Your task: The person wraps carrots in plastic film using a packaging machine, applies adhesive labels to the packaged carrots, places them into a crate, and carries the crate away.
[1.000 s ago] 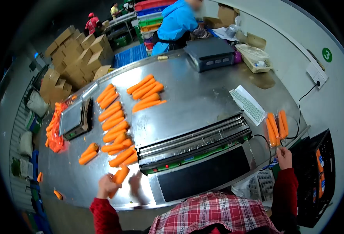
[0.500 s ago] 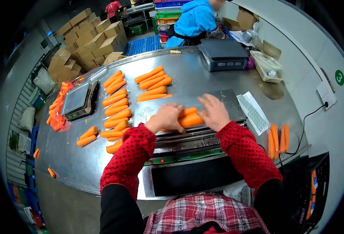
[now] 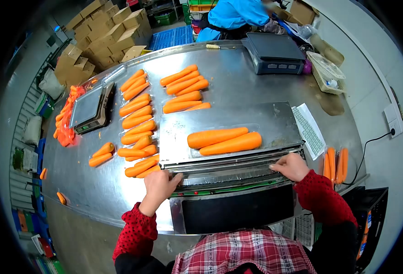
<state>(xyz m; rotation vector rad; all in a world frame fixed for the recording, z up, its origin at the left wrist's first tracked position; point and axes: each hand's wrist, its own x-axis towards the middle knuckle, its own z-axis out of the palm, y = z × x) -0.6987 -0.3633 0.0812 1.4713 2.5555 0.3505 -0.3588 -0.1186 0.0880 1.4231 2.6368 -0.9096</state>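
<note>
Two carrots (image 3: 224,139) lie side by side on clear film on the metal top plate (image 3: 274,119) of a wrapping machine. My left hand (image 3: 160,185) is at the left end of the machine's front slot, thumb and fingers closed. At the right end, my right hand (image 3: 293,166) pinches in the same way. Between them a strip of clear plastic film (image 3: 229,172) runs across the rollers, its edge at my fingertips. A dark panel (image 3: 238,210) fills the machine's front, below the film.
Wrapped carrots (image 3: 137,119) lie in rows left of the machine. Scales stand at the left (image 3: 89,109) and back (image 3: 274,52). A printed sheet (image 3: 308,130) and carrot packs (image 3: 335,164) are at the right. Across the table is a person in blue (image 3: 235,16).
Both hands have let go of the carrots on the plate and moved apart, down to the front slot, where they pinch the film edge. The view has shifted slightly.
</note>
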